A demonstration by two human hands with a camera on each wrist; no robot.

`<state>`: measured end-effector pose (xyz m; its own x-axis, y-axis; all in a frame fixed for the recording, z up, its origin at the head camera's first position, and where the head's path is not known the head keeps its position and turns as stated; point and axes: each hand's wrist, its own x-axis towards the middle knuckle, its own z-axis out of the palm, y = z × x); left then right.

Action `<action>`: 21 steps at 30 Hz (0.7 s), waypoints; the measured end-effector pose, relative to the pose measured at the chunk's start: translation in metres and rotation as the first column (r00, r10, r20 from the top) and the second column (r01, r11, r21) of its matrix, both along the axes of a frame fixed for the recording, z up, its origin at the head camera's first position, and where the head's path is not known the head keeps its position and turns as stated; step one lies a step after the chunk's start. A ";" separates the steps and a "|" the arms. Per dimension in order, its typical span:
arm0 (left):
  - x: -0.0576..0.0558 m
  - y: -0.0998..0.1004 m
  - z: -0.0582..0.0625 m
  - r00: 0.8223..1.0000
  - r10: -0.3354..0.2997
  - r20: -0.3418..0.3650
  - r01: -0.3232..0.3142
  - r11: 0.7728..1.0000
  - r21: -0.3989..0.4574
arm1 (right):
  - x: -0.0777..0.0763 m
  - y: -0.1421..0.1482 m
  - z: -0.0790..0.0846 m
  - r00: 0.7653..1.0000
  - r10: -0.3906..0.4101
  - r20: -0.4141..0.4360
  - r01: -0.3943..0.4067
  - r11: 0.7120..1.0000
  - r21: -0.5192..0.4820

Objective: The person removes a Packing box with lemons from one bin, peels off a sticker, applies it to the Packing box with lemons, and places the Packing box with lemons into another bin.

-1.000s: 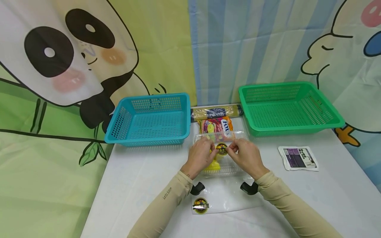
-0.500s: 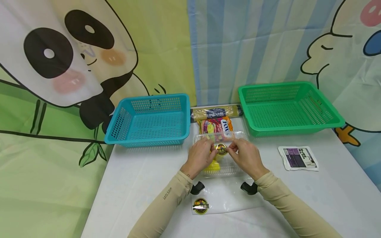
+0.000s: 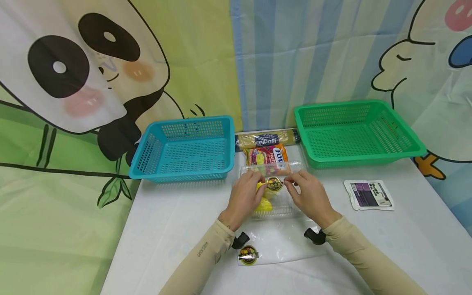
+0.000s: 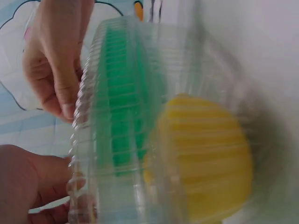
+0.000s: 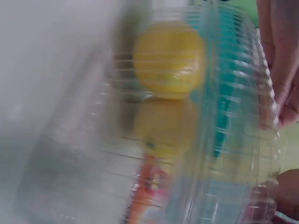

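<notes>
Left hand [image 3: 243,196] and right hand [image 3: 311,198] have eased slightly apart since the earlier frame. At lower centre I see a glossy white sheet [image 3: 280,246]; beyond, near mid-frame, curled fingers seem to pinch opposite edges of a round label [image 3: 274,184] over the clear clamshell box [image 3: 284,211] of yellow fruit [image 3: 263,205]. I can't tell whether it's stuck down. I'd hold it level, then smooth gently outward from its middle. Farther up lies a FOX-branded candy packet [image 3: 263,155].

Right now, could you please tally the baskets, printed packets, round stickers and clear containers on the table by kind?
Baskets: 2 (blue basket, green basket)
Printed packets: 3 (long packet, red packet, white packet)
Round stickers: 2 (upper sticker, lower sticker)
Clear containers: 1 (clear container)
Total: 8
</notes>
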<state>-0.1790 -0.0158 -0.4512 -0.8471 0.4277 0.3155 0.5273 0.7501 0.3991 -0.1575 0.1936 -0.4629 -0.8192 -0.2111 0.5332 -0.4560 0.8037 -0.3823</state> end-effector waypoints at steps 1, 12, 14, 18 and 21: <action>0.003 -0.001 -0.002 0.999 -0.020 -0.031 0.019 1.000 -0.016 | 0.003 -0.001 -0.001 0.999 0.033 -0.016 -0.032 0.999 0.017; 0.022 -0.004 -0.012 0.994 -0.073 0.085 0.101 0.913 -0.395 | 0.024 0.000 -0.014 0.988 0.067 0.143 -0.112 0.935 0.336; 0.023 -0.007 -0.012 0.994 -0.059 0.094 0.093 0.908 -0.408 | 0.024 0.003 -0.013 0.988 0.051 0.145 -0.099 0.933 0.346; 0.023 -0.011 -0.012 0.994 -0.056 0.092 0.089 0.903 -0.419 | 0.024 0.009 -0.013 0.988 0.027 0.150 -0.078 0.934 0.348; 0.023 -0.013 -0.012 0.995 -0.058 0.084 0.088 0.906 -0.414 | 0.024 0.011 -0.014 0.988 0.022 0.153 -0.074 0.936 0.344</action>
